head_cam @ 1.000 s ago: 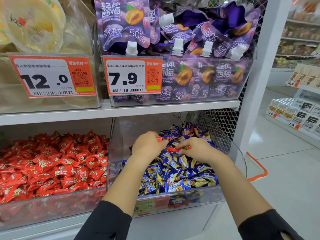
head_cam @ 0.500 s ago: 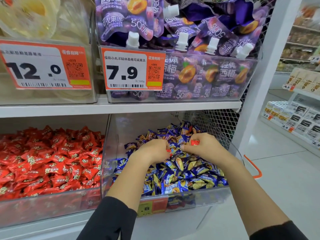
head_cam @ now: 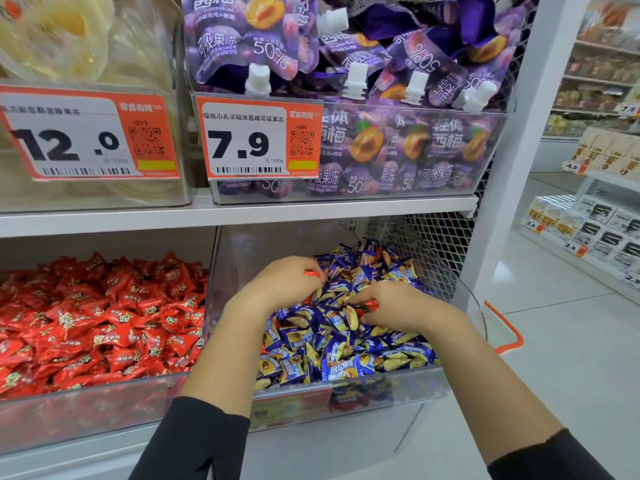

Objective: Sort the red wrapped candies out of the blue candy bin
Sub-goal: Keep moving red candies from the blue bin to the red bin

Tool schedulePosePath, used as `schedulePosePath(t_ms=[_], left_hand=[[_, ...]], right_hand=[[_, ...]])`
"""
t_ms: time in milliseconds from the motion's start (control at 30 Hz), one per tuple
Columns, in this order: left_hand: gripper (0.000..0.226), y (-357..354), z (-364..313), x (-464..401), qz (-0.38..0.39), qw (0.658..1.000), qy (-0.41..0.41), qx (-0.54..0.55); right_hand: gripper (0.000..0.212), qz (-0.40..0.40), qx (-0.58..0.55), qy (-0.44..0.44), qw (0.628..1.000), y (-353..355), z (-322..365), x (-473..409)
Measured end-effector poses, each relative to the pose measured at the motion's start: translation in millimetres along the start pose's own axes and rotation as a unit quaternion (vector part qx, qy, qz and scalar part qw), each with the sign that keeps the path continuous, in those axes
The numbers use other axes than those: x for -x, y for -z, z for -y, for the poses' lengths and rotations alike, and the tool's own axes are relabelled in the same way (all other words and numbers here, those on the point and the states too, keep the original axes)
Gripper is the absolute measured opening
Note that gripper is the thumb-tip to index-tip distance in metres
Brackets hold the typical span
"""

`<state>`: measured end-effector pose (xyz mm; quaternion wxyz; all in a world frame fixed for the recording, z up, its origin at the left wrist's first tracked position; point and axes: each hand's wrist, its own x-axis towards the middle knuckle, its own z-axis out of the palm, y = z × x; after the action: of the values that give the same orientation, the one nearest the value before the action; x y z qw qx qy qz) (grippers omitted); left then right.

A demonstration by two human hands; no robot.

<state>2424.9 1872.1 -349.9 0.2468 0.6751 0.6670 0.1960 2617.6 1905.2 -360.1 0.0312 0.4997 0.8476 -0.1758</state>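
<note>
Both hands are down in the clear bin [head_cam: 381,388] of blue wrapped candies [head_cam: 346,355] on the lower shelf. My left hand [head_cam: 284,282] is curled over the pile, and a red wrapped candy [head_cam: 311,273] pokes out by its fingers. My right hand [head_cam: 398,306] lies lower and to the right, its fingers closed round another red candy [head_cam: 369,304]. How many red candies each hand holds is hidden. A red wrapper [head_cam: 379,254] shows among the blue ones at the back.
The bin of red wrapped candies [head_cam: 97,323] stands directly left, behind a clear divider [head_cam: 211,271]. Above are a purple pouch bin [head_cam: 381,150] and price tags [head_cam: 259,140]. Wire mesh [head_cam: 433,244] closes the right side. An aisle floor [head_cam: 571,358] lies to the right.
My left hand has moved up and back over the pile. My right hand has dropped slightly forward, with its red candy now at the fingertips.
</note>
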Motion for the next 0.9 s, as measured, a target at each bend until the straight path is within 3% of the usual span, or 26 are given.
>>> schedulePosePath(t_ms=[267,333,500,633,833,900], left_hand=[[0.021,27.4,16.6,21.4,0.044,0.988,0.099,-0.113],[0.013,27.6,15.1,29.2,0.069,0.982,0.117,-0.13],[0.024,12.5,18.7,37.2,0.116,0.955,0.125,-0.242],[0.062,-4.4,17.5,39.2,0.154,0.952,0.136,-0.229],[0.051,-4.8,14.7,42.3,0.141,0.961,0.121,-0.203],[0.058,-2.2,14.1,41.8,0.124,0.97,0.115,-0.173]], right_hand=[[0.026,-0.077,0.062,-0.016,0.995,-12.3,-0.1,-8.9],[0.021,-0.096,0.035,-0.019,0.995,-10.0,-1.1,-7.7],[0.019,-0.156,-0.064,0.001,0.986,1.2,-3.9,-0.6],[0.008,-0.179,-0.135,0.019,0.974,2.3,-5.8,3.4],[0.004,-0.182,-0.214,0.023,0.959,2.1,-11.0,9.0],[0.005,-0.197,-0.245,0.021,0.949,4.4,-11.5,9.7]])
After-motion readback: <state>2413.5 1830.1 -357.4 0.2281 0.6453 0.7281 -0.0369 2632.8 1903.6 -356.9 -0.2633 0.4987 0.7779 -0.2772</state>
